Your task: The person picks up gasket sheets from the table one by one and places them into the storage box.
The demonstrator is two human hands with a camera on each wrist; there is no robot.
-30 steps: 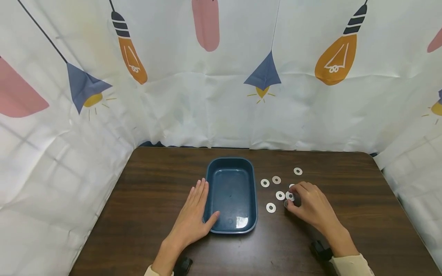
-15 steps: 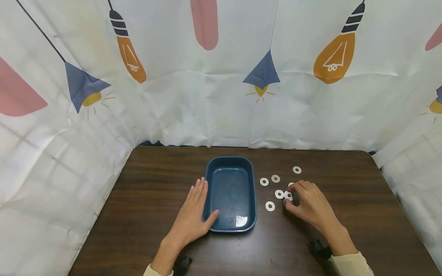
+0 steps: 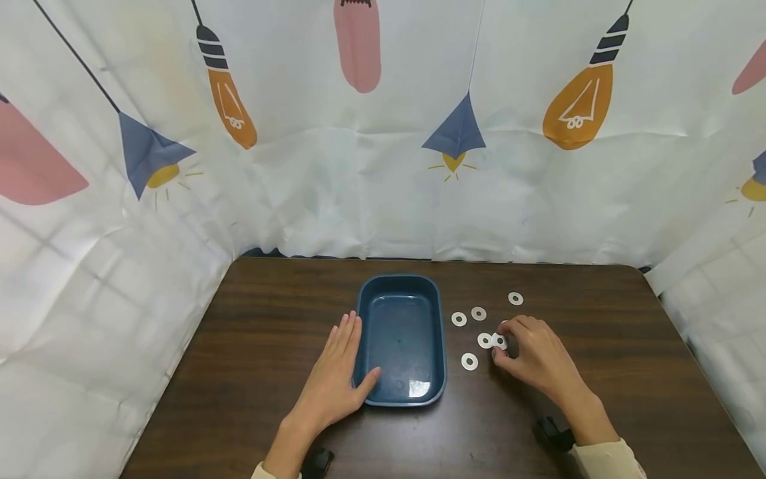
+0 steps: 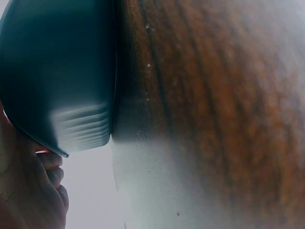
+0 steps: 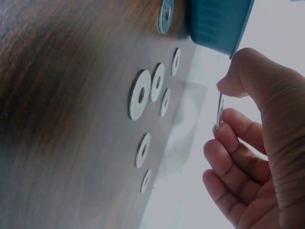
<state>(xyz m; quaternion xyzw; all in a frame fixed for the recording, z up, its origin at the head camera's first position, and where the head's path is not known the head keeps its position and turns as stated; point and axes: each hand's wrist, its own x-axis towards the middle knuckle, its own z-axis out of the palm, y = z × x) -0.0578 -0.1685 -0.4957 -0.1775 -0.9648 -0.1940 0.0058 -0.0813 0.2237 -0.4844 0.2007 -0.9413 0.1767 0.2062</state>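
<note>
My left hand lies along the left side of a dark blue tray, its fingers straight and its thumb over the rim. Between thumb and fingertips, my right hand pinches a flat metal washer, held edge-on just off the table; in the head view the fingers mostly hide it. Several more washers lie flat on the table to the tray's right. Two of them, a left washer and a right washer, sit side by side by my right fingertips. Another washer lies nearer me.
Beyond the pair lie more washers, such as one washer near the tray and another washer farthest back. The brown wooden table ends at a white curtain printed with lamps and bulbs.
Both hands stay nearly in place. The grey edge seen by my right thumb earlier is hardly visible now in the head view. The whole view shifts slightly.
</note>
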